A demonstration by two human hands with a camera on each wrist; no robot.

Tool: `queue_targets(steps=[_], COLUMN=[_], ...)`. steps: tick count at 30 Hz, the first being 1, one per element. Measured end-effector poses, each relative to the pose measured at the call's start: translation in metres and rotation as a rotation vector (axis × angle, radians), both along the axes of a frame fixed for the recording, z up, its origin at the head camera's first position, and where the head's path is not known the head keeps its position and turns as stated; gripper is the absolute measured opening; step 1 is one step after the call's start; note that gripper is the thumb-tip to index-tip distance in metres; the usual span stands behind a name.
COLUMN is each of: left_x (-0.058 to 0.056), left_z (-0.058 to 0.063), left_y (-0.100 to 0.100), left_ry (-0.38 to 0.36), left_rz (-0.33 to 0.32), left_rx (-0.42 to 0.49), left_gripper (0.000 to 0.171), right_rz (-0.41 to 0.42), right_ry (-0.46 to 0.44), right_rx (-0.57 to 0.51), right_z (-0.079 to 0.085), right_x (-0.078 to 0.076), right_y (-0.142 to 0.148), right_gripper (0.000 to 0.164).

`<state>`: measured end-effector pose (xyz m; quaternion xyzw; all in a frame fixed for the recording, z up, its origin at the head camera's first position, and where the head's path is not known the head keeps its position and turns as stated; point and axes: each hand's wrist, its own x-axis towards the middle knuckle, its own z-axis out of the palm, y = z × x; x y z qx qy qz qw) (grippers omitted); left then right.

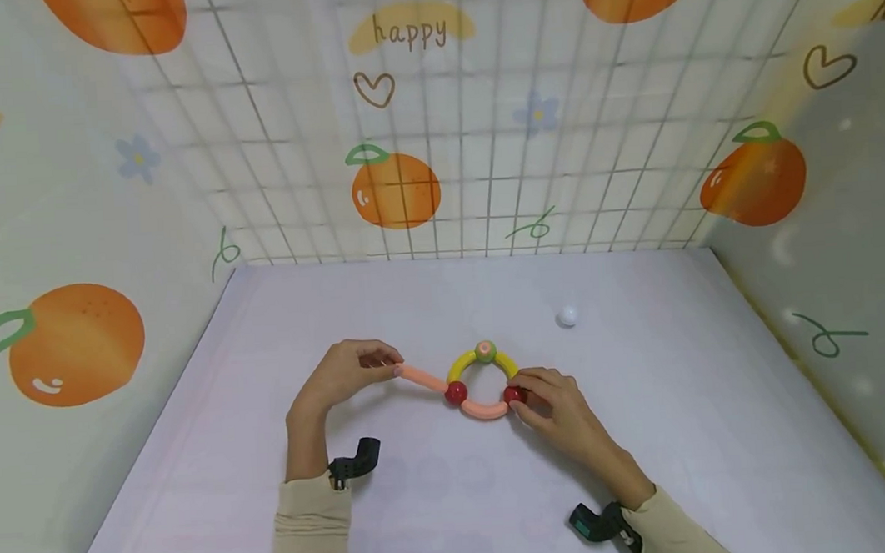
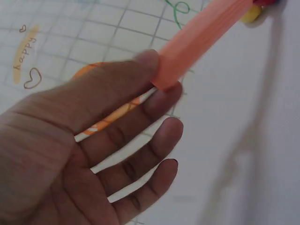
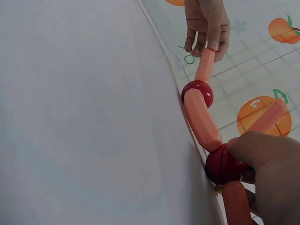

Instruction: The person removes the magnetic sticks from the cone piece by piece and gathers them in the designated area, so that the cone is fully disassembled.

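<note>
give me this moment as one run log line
left hand: pinches pink rod | right hand: holds one red ball | white ball: on table, untouched

The left beige fabric sleeve [image 1: 311, 530] points almost straight ahead, while the right beige fabric sleeve [image 1: 677, 527] slants inward. The bare left hand [image 1: 345, 375] turns inward, thumb and forefinger pinching (its other three fingers slightly bent, apart); the bare right hand [image 1: 567, 409] pinches with thumb and fingers.
</note>
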<state>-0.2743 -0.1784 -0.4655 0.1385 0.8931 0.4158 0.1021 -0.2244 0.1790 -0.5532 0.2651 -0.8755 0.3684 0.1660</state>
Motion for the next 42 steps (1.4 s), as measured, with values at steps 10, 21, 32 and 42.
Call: queue_targets(steps=[10,21,32,42], left_x=[-0.004,-0.006,-0.007,-0.008], left_z=[-0.012,-0.018,-0.015,-0.009], left_y=[-0.004,0.001,0.008,0.034], left_ry=[-0.043,-0.071,-0.064,-0.006], left_rz=[-0.064,-0.077,-0.066,-0.088], left_rx=[-0.088,-0.121,-0.110,-0.066], left_gripper=[0.011,0.011,0.006,0.013], right_rz=[0.004,0.007,0.010,-0.001], right_ry=[0.014,0.004,0.007,-0.008], right_rx=[0.000,-0.003,-0.005,0.008], right_z=[-0.003,-0.003,-0.002,-0.002], right_x=[0.000,-0.001,0.000,-0.003], right_y=[0.001,0.001,0.002,0.002], right_gripper=[0.034,0.032,0.032,0.033])
